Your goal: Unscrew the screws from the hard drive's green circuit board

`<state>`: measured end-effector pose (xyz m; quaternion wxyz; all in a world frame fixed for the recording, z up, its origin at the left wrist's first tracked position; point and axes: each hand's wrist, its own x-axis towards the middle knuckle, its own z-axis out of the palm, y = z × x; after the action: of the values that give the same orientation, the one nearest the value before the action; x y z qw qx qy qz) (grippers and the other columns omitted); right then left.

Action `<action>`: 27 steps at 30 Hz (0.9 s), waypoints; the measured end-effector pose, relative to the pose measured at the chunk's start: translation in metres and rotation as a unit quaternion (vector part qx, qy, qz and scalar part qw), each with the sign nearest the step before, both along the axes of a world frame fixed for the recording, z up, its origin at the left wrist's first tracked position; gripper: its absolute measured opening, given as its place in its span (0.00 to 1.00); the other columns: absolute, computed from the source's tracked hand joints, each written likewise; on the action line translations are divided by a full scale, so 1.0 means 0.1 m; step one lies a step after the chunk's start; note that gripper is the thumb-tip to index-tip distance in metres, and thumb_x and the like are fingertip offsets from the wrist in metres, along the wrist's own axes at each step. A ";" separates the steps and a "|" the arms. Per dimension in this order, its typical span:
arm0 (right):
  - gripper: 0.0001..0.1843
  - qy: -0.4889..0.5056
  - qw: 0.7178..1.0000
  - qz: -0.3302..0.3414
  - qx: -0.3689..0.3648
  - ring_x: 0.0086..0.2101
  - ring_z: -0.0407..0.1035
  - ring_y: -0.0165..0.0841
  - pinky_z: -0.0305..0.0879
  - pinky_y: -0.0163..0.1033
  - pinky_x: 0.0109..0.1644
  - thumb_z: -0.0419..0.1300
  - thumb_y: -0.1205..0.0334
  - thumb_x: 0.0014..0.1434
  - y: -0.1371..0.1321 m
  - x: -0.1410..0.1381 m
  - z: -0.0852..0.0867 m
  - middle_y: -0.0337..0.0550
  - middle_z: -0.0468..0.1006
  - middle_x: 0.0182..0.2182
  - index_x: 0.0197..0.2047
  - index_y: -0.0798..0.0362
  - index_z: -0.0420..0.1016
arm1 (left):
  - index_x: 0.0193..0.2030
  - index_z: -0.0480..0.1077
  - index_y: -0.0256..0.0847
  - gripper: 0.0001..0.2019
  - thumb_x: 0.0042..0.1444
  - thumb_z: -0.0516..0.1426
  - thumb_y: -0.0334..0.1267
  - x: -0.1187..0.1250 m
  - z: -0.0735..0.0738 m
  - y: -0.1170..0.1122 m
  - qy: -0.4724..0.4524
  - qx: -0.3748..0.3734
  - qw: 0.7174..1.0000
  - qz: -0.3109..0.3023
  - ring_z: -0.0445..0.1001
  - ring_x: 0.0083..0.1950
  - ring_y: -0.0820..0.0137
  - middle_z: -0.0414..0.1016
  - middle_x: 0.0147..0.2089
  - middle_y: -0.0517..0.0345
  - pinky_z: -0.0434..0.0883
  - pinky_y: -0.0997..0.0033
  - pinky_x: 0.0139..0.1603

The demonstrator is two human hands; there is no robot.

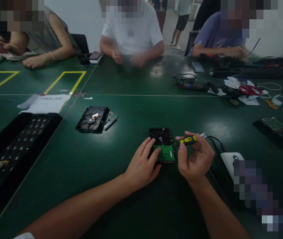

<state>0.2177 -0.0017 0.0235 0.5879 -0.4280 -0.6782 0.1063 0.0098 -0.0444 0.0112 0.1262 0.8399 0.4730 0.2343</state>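
A person is working at a green table (129, 113) with two bare hands, and a small black hard drive (160, 135) is lying between them, just beyond the left fingertips. A green circuit board (165, 153) is covering its nearer part.

The left hand (141, 162) is bracing the drive: its fingers are spreading apart over the left side and onto the board, while its thumb is resting near the closest edge. Whether it is clamping or only pressing, I cannot tell.

The right hand (197, 157) is closing on a yellow-and-black screwdriver (188, 140), which is pointing leftward at the drive's right side. The tip is too small to make out, so contact is uncertain.

The person seems to be lining up the tool with a fastening on the board. The next move appears to call for seating the tip squarely while the left hand is keeping the drive still.

Ahead and to the left of the left hand, another hard drive (91, 119) is lying beside a loose board (111, 120). Right of the right hand, a white device (229, 161) is sitting near a dark cable (217, 140).
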 end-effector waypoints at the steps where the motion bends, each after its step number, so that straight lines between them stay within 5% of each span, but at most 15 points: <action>1: 0.35 -0.006 1.000 0.000 -0.001 0.42 0.81 0.45 0.84 0.63 0.46 0.61 0.63 0.66 -0.01 -0.01 0.00 0.55 0.72 0.57 0.71 0.39 0.55 | 0.70 0.59 0.40 0.30 0.63 0.60 0.39 0.00 -0.01 0.00 -0.004 -0.002 1.000 0.002 0.46 0.80 0.41 0.50 0.78 0.36 0.60 0.32 0.75; 11: 0.39 -0.043 0.996 -0.056 0.051 0.48 0.78 0.48 0.85 0.56 0.40 0.68 0.62 0.62 0.01 0.03 -0.07 0.52 0.71 0.56 0.71 0.36 0.57 | 0.71 0.56 0.38 0.34 0.62 0.61 0.40 -0.02 -0.04 -0.02 -0.016 0.014 1.000 0.014 0.49 0.79 0.40 0.51 0.77 0.33 0.60 0.32 0.75; 16: 0.39 -0.064 0.993 -0.068 0.071 0.50 0.77 0.46 0.85 0.52 0.40 0.69 0.65 0.60 0.02 0.05 -0.08 0.52 0.72 0.54 0.70 0.44 0.59 | 0.72 0.57 0.39 0.34 0.61 0.62 0.38 0.00 -0.02 -0.03 -0.028 0.022 0.999 0.035 0.52 0.78 0.40 0.50 0.77 0.36 0.63 0.33 0.73; 27: 0.36 -0.042 0.996 -0.012 0.079 0.47 0.80 0.44 0.84 0.54 0.44 0.63 0.68 0.63 0.01 0.05 0.02 0.53 0.73 0.60 0.71 0.44 0.57 | 0.74 0.52 0.41 0.40 0.59 0.65 0.42 0.00 -0.04 -0.03 -0.044 0.012 0.998 0.050 0.55 0.77 0.41 0.49 0.77 0.35 0.64 0.36 0.72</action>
<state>0.2224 -0.0002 0.0252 0.5920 -0.3920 -0.7036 0.0273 0.0100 -0.0475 0.0077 0.1243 0.8055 0.5058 0.2826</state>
